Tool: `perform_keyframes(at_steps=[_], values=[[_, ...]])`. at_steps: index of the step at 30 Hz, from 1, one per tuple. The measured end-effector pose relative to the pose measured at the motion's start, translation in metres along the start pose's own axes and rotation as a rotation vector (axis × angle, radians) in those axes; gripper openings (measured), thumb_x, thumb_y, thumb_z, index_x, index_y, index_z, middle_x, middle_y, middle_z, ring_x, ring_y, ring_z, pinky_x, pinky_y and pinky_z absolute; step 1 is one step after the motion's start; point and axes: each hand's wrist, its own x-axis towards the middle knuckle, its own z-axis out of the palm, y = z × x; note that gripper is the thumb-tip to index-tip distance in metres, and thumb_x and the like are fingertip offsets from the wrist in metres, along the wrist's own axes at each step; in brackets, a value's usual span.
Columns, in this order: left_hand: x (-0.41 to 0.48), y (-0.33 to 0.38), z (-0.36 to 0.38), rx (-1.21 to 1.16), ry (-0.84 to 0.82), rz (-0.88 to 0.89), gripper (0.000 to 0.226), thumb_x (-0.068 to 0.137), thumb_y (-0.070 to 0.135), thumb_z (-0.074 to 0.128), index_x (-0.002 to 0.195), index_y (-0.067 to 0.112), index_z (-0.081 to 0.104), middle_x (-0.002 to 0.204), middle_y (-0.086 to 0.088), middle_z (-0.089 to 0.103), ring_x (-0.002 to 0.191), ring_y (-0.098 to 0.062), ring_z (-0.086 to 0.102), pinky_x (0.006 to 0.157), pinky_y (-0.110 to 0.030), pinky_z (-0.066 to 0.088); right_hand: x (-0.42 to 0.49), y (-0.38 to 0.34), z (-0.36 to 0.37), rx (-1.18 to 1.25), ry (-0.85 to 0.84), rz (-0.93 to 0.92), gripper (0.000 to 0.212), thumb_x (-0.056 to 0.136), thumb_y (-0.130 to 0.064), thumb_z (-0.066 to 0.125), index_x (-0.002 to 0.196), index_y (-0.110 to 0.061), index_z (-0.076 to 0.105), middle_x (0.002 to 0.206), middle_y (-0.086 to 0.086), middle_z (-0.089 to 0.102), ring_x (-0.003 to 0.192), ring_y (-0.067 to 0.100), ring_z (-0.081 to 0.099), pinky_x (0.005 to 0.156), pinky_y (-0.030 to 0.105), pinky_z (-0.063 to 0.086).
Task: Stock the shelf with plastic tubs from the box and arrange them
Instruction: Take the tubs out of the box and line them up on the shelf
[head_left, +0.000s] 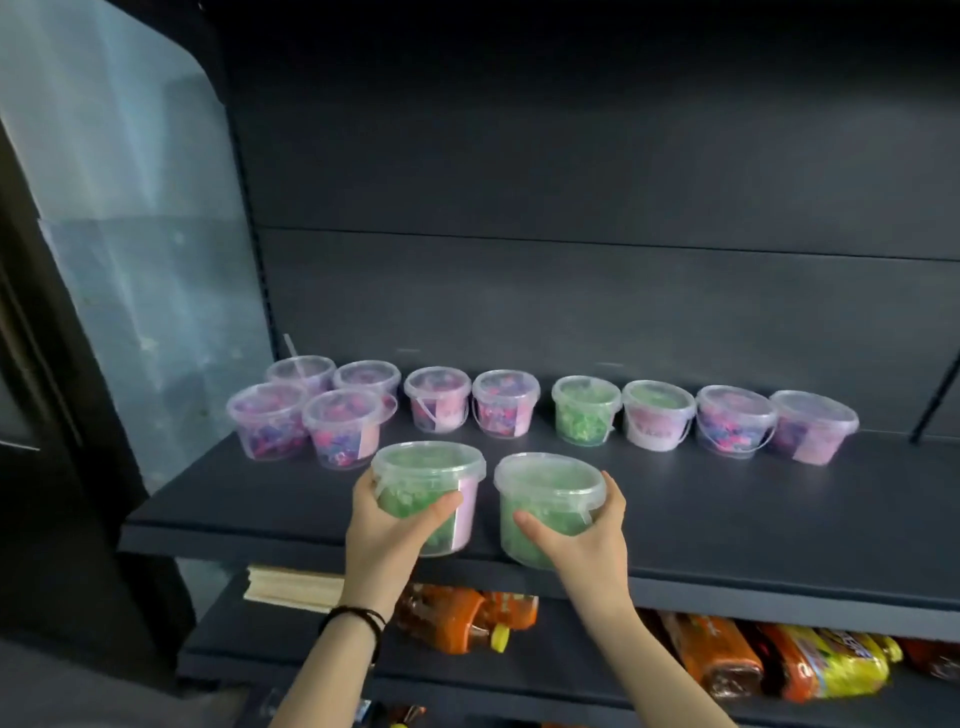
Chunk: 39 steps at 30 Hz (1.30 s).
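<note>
My left hand (387, 525) grips a clear tub of green pieces (431, 470) with a pink label, held at the front edge of the dark shelf (727, 519). Beside it, my right hand (587, 535) grips a second green tub (545, 493), also at the shelf's front. Behind them a row of several lidded tubs stands near the back: pink and purple ones at the left (345, 431), a green one (584, 410) in the middle, more pink ones to the right (813, 426). The box is out of view.
The shelf's back panel (571, 291) is dark, with a slotted upright (249, 208) at the left and a clear side panel (145, 234) beyond. On the lower shelf lie orange and yellow snack packets (779, 660) and a pale flat pack (293, 590).
</note>
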Motion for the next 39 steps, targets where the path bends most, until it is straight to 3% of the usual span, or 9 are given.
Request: perform_keyframes(at_steps=[10,16,24,27,29,32,34,36,39], values=[[0.081,-0.048,0.012,0.081,-0.014,-0.001,0.081,0.058,0.024,0.093,0.119,0.025,0.038,0.112,0.012,0.055,0.102,-0.005,0.056,0.072,-0.007,0.043,0.051,0.028,0.047,-0.173,-0.006,0.013,0.112,0.056,-0.036,0.091,0.142,-0.033,0.021,0.12,-0.017,0.046,0.111,0.009,0.048,0.091,0.027,0.041],[0.116,-0.056,0.025,0.142,-0.025,0.056,0.076,0.06,0.019,0.092,0.126,0.015,0.054,0.125,-0.006,0.058,0.121,-0.024,0.052,0.103,-0.046,0.046,0.087,0.033,0.057,-0.198,-0.018,0.046,0.115,0.056,-0.035,0.092,0.145,-0.029,0.02,0.123,-0.012,0.048,0.113,0.012,0.049,0.098,0.035,0.045],[0.143,-0.062,0.043,0.034,0.069,-0.018,0.089,0.061,0.017,0.091,0.133,0.023,0.039,0.12,0.008,0.056,0.107,-0.01,0.056,0.08,-0.014,0.042,0.128,0.044,0.069,-0.157,-0.062,0.062,0.115,0.056,-0.035,0.091,0.142,-0.036,0.014,0.107,-0.023,0.047,0.103,0.01,0.05,0.082,0.025,0.042],[0.145,-0.064,0.043,0.062,0.085,0.021,0.084,0.06,0.019,0.091,0.127,0.027,0.041,0.115,0.014,0.055,0.102,-0.003,0.055,0.08,-0.013,0.041,0.134,0.045,0.073,-0.175,-0.06,0.063,0.108,0.053,-0.042,0.088,0.134,-0.045,0.017,0.106,-0.027,0.048,0.104,0.011,0.054,0.077,0.024,0.043],[0.144,-0.061,0.042,0.076,0.094,0.054,0.076,0.062,0.017,0.09,0.125,0.022,0.048,0.115,0.011,0.058,0.103,-0.003,0.057,0.085,-0.015,0.043,0.132,0.04,0.074,-0.21,-0.066,0.052,0.112,0.055,-0.043,0.088,0.14,-0.041,0.014,0.118,-0.019,0.052,0.112,0.015,0.054,0.083,0.029,0.046],[0.135,-0.059,0.037,0.081,0.078,0.067,0.06,0.065,0.011,0.087,0.115,0.021,0.054,0.11,0.011,0.061,0.097,0.007,0.059,0.074,-0.001,0.042,0.124,0.037,0.069,-0.239,-0.065,0.069,0.119,0.062,-0.036,0.088,0.151,-0.026,0.009,0.142,-0.003,0.047,0.128,0.02,0.048,0.102,0.04,0.044],[0.121,-0.057,0.032,0.084,0.087,0.059,0.065,0.069,0.013,0.086,0.124,0.017,0.052,0.121,0.007,0.058,0.109,0.0,0.057,0.087,-0.006,0.043,0.111,0.038,0.059,-0.231,-0.05,0.074,0.114,0.066,-0.033,0.087,0.152,-0.02,0.013,0.145,0.0,0.044,0.13,0.019,0.046,0.106,0.04,0.042],[0.105,-0.051,0.026,0.088,0.083,0.017,0.076,0.073,0.022,0.084,0.138,0.014,0.044,0.135,-0.001,0.049,0.122,-0.017,0.049,0.102,-0.029,0.042,0.096,0.035,0.046,-0.24,-0.026,0.072,0.1,0.071,-0.031,0.084,0.149,-0.018,0.023,0.139,0.001,0.049,0.122,0.017,0.051,0.101,0.034,0.045],[0.078,-0.044,0.021,0.031,-0.015,0.024,0.059,0.076,0.033,0.081,0.126,0.025,0.049,0.123,0.007,0.057,0.11,-0.01,0.056,0.085,-0.021,0.044,0.073,0.034,0.024,-0.237,0.012,0.041,0.079,0.075,-0.028,0.081,0.14,-0.019,0.037,0.123,-0.003,0.056,0.109,0.015,0.056,0.091,0.027,0.046]])
